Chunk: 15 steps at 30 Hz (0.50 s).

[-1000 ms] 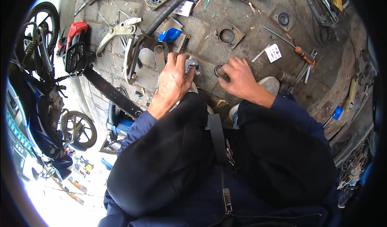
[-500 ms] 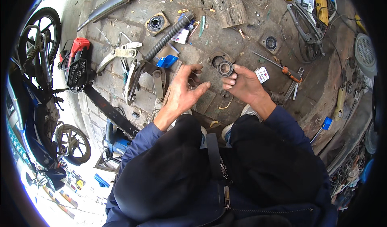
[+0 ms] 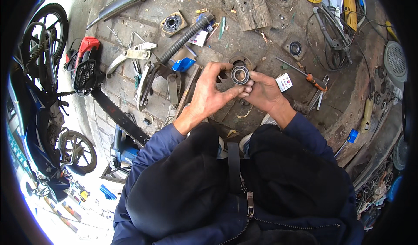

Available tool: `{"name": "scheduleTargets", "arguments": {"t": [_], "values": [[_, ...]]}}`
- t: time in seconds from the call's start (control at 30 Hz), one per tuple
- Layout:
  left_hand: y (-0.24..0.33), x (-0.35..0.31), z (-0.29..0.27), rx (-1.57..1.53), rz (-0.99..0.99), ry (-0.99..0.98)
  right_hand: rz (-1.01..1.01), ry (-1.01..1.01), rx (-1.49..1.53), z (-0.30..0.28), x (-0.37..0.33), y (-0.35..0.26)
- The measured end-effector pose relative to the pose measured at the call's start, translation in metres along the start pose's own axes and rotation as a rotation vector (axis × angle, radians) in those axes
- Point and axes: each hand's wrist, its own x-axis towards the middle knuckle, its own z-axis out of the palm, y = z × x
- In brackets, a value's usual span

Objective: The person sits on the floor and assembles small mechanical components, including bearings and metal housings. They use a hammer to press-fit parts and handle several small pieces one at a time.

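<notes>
The bearing (image 3: 234,76) is held up between the two hands, its round face turned toward the camera, above the paved floor (image 3: 209,1). The right hand (image 3: 267,92) has a narrow grip on it: the thumb presses its right edge, and the other fingers fold below. The left hand (image 3: 211,90) curves about the opposite side, forefinger at the upper left and thumb at the lower edge; whether this second grip carries any load cannot be told.

Directly beyond the bearing, and partly hidden by it and the fingers, a dark flange housing (image 3: 246,61) lies on the floor. Near the right hand are a small white box (image 3: 284,82) and, farther right, an orange-handled screwdriver (image 3: 316,82).

To the left of the hands lies a gear puller (image 3: 139,54) with pale metal arms; a long threaded rod (image 3: 185,40) extends from it toward the upper right. A blue plastic piece (image 3: 183,64) lies just beside the rod. Farther left is a red and black chainsaw (image 3: 88,46), its bar pointing toward the person.

At the top of the view are a silver muffler (image 3: 117,8), a weathered wooden board (image 3: 248,5) and a yellow angle grinder (image 3: 349,10). A motorcycle (image 3: 43,149) occupies the left margin.
</notes>
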Motion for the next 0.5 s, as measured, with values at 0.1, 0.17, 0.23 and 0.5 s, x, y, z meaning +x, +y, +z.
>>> {"name": "scheduleTargets", "arguments": {"t": [0.1, 0.17, 0.23, 0.5], "values": [[-0.002, -0.001, -0.001, -0.002, -0.017, -0.001, 0.002, 0.015, -0.009, 0.001, 0.000, -0.001], [-0.003, -0.002, -0.001, 0.005, -0.024, 0.000, 0.002, 0.013, -0.004, 0.002, 0.000, -0.001], [-0.004, -0.003, -0.002, 0.022, -0.029, 0.002, -0.007, 0.030, -0.033, 0.003, -0.001, -0.002], [-0.014, -0.007, -0.002, -0.202, -0.247, -0.070, -0.112, 0.123, -0.428, 0.018, -0.003, -0.008]]}}
